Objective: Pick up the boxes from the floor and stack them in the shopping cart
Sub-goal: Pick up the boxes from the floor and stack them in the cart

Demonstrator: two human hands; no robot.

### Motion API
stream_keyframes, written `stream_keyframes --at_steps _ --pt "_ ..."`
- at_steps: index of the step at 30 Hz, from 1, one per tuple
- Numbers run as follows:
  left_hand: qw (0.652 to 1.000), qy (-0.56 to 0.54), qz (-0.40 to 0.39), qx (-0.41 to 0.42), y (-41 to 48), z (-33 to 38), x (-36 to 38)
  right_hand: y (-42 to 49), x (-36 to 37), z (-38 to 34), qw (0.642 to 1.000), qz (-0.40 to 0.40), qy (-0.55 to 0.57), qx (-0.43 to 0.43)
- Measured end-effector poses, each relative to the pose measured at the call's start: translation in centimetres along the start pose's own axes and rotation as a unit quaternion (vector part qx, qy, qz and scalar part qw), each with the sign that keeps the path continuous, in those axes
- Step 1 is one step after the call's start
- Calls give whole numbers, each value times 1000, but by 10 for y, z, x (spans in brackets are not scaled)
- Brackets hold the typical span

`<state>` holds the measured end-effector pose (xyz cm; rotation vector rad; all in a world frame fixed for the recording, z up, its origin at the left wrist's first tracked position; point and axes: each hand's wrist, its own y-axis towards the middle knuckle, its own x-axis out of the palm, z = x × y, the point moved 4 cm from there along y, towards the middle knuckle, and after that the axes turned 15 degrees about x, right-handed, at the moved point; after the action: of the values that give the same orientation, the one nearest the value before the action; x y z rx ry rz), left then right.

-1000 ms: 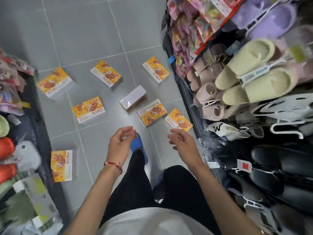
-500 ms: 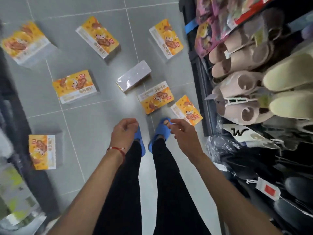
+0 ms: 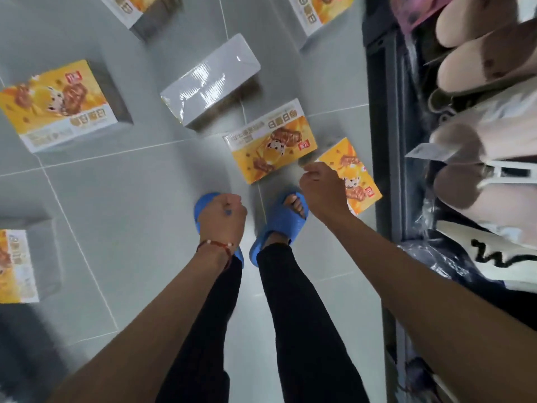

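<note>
Apparently light, stiff and film-slick, the nearest box (image 3: 353,175) is being approached by the half-curled, empty right hand (image 3: 322,190), its short edges probably the best hold, while the left hand (image 3: 222,219) is being held fisted on nothing.

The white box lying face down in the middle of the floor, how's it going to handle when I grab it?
The white box looks stiff, with crisp, straight edges. Glare streaks suggest a glossy film wrap, so it may be slippery. It lies flat on the tile floor, so it should slide rather than tip or roll.

The right hand (image 3: 322,189) covers the near-left corner of the yellow printed carton beside the rack (image 3: 353,173). Two yellow cartons at the top edge (image 3: 325,13) are cropped. Carton lettering is blurred, unreadable.
</note>
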<state>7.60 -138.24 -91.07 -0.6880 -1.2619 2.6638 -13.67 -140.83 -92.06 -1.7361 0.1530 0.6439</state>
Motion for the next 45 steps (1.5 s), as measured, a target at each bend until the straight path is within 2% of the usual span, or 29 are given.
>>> stream_keyframes --at_steps 5,8,13,18,22,25,28,32,37,41,45 --pt "999 44 -1 -2 80 -44 45 91 14 -4 997 48 -46 -32" --pt "1000 21 -4 8 125 -53 71 141 24 -8 994 60 -61 -64" --pt "999 -31 35 -6 183 -75 99 216 44 1 996 18 -43 -73" --pt "994 -100 33 -13 204 -88 126 228 50 -16 999 -3 -26 -47" --pt "993 -115 35 20 203 -89 129 233 52 -14 999 -22 23 -15" --pt "991 -124 40 25 200 -88 118 224 52 -13 996 -45 78 8" --pt "989 -128 63 29 190 -78 96 212 49 -10 995 -47 82 -14" --pt "984 -144 107 -9 169 -67 64 178 47 -4 995 -58 84 5" --pt "977 -131 145 -80 153 -61 31 160 57 -2 998 -60 30 -10" --pt "984 -92 143 -61 161 -60 24 171 73 14 999 -40 7 -11" --pt "987 -63 142 -50 174 -69 24 170 80 23 997 -51 61 -20"
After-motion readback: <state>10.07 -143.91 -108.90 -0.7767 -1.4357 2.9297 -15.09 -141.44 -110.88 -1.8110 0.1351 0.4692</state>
